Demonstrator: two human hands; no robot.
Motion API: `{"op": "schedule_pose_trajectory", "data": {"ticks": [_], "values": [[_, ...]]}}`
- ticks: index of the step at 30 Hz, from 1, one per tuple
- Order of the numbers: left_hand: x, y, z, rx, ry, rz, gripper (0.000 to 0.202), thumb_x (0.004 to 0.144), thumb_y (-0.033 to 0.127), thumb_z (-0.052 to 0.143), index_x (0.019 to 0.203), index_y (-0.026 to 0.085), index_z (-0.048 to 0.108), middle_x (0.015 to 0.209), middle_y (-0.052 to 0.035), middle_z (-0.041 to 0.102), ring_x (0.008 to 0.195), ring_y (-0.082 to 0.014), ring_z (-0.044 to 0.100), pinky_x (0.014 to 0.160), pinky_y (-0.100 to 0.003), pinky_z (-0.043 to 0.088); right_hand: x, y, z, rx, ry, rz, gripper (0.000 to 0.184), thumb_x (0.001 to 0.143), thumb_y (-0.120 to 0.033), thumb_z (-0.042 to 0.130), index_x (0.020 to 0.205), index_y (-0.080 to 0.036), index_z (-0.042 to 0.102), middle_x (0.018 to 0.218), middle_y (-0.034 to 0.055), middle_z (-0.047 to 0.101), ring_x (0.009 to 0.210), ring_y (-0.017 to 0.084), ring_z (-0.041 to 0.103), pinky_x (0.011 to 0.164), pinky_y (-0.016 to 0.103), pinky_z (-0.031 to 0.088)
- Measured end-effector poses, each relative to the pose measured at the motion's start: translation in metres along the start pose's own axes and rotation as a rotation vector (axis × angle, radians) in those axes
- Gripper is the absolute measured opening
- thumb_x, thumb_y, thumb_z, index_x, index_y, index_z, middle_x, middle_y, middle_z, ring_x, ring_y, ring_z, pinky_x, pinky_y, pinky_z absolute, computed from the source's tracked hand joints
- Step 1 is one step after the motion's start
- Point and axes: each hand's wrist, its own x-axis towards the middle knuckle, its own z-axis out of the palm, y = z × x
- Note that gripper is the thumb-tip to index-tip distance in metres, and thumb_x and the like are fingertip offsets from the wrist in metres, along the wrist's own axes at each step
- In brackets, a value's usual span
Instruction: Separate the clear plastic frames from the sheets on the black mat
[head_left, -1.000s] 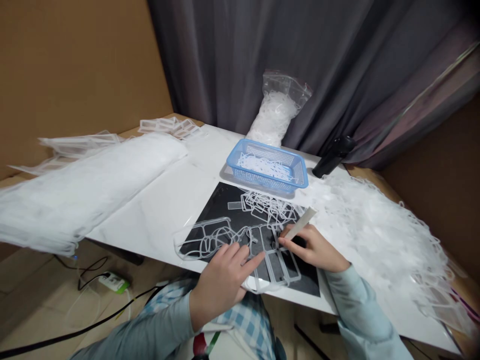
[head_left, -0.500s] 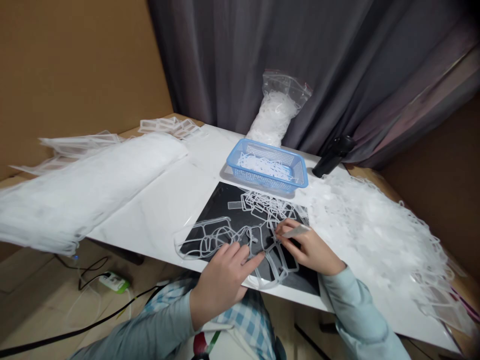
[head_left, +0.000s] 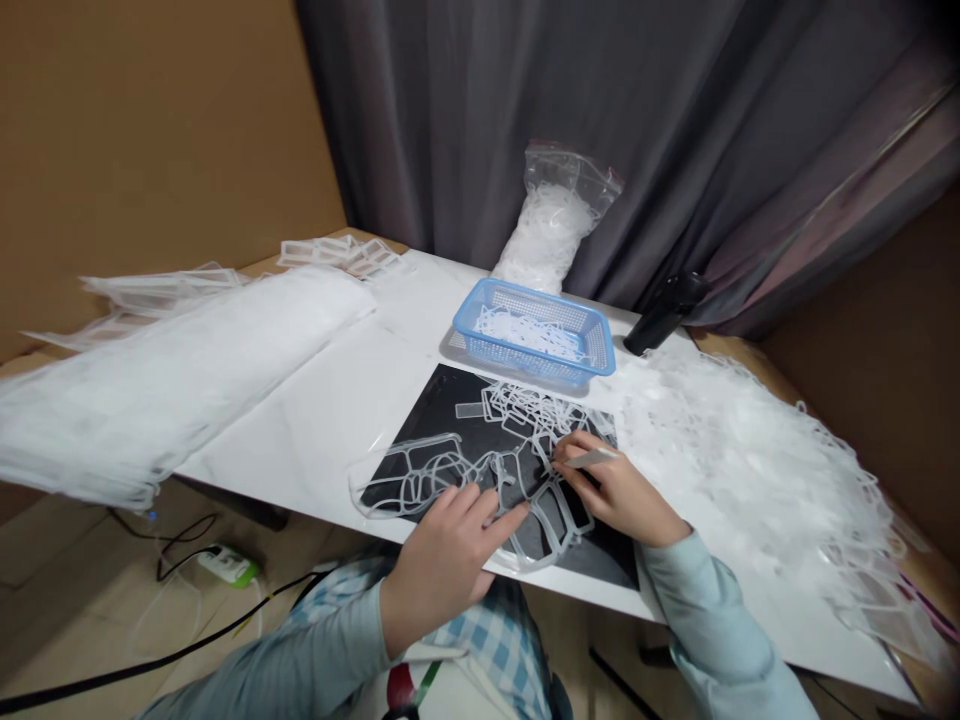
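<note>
My left hand [head_left: 454, 535] lies on a loose chain of translucent plastic frames [head_left: 439, 480], fingers stretched out and the index finger pointing right across them. My right hand [head_left: 611, 490] is closed in a pinch around a slim pale tool [head_left: 592, 458], whose flat end sticks up past the fingers; its tip is hidden. That hand is at the frames' right part, near a tangle of small white rectangular rings [head_left: 536, 408]. Both sets of pieces rest on a black mat [head_left: 412, 410].
Behind the mat stands a blue basket [head_left: 471, 300] of thin white pieces, with a filled clear zip bag [head_left: 547, 235] beyond it. A black cylinder [head_left: 664, 312] leans at back right. Translucent pieces heap up on the right [head_left: 750, 470]; a long white stack [head_left: 187, 370] lies left.
My right hand has shifted very slightly, and the frames beside it have moved a little. My left hand keeps its place.
</note>
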Motion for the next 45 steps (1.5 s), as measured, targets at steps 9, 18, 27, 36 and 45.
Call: {"op": "schedule_pose_trajectory", "data": {"ticks": [9, 18, 27, 36, 45], "values": [[0.0, 0.001, 0.001, 0.018, -0.034, -0.004, 0.072, 0.073, 0.02, 0.074, 0.141, 0.024, 0.048, 0.104, -0.0048, 0.06, 0.093, -0.0249, 0.052, 0.08, -0.036, 0.038, -0.003, 0.009, -0.006, -0.019, 0.006, 0.019, 0.017, 0.102, -0.022, 0.046, 0.093, -0.02, 0.06, 0.088, 0.0077, 0.064, 0.086, 0.021, 0.061, 0.079, 0.037, 0.05], [0.0, 0.0, 0.002, 0.005, -0.028, 0.012, 0.071, 0.074, 0.017, 0.07, 0.141, 0.023, 0.047, 0.102, -0.0048, 0.06, 0.092, -0.0244, 0.052, 0.078, -0.035, 0.039, -0.008, 0.016, -0.011, -0.047, 0.003, 0.051, 0.018, 0.103, -0.023, 0.044, 0.093, -0.02, 0.059, 0.088, 0.0077, 0.065, 0.085, 0.022, 0.061, 0.078, 0.039, 0.051], [0.0, 0.001, 0.0, 0.015, -0.017, 0.006, 0.07, 0.074, 0.017, 0.07, 0.14, 0.023, 0.048, 0.101, -0.0048, 0.06, 0.091, -0.0244, 0.052, 0.077, -0.035, 0.039, -0.01, 0.019, -0.013, -0.078, 0.052, 0.09, 0.02, 0.102, -0.026, 0.044, 0.091, -0.02, 0.061, 0.087, 0.0088, 0.066, 0.083, 0.024, 0.062, 0.078, 0.04, 0.05], [-0.001, 0.0, 0.003, 0.008, 0.004, 0.002, 0.074, 0.069, 0.01, 0.063, 0.14, 0.023, 0.049, 0.1, -0.0051, 0.06, 0.09, -0.0244, 0.051, 0.076, -0.035, 0.038, -0.012, 0.008, -0.016, 0.092, 0.127, 0.123, 0.018, 0.1, -0.029, 0.052, 0.086, -0.02, 0.06, 0.09, 0.0059, 0.068, 0.083, 0.019, 0.064, 0.079, 0.034, 0.05], [-0.001, -0.001, 0.004, 0.006, 0.017, 0.018, 0.076, 0.066, 0.008, 0.061, 0.14, 0.022, 0.049, 0.099, -0.0052, 0.06, 0.089, -0.0244, 0.051, 0.075, -0.035, 0.038, -0.007, 0.003, -0.001, 0.224, 0.066, 0.162, 0.022, 0.099, -0.031, 0.054, 0.082, -0.019, 0.062, 0.082, 0.0035, 0.067, 0.075, 0.016, 0.063, 0.071, 0.029, 0.05]]}}
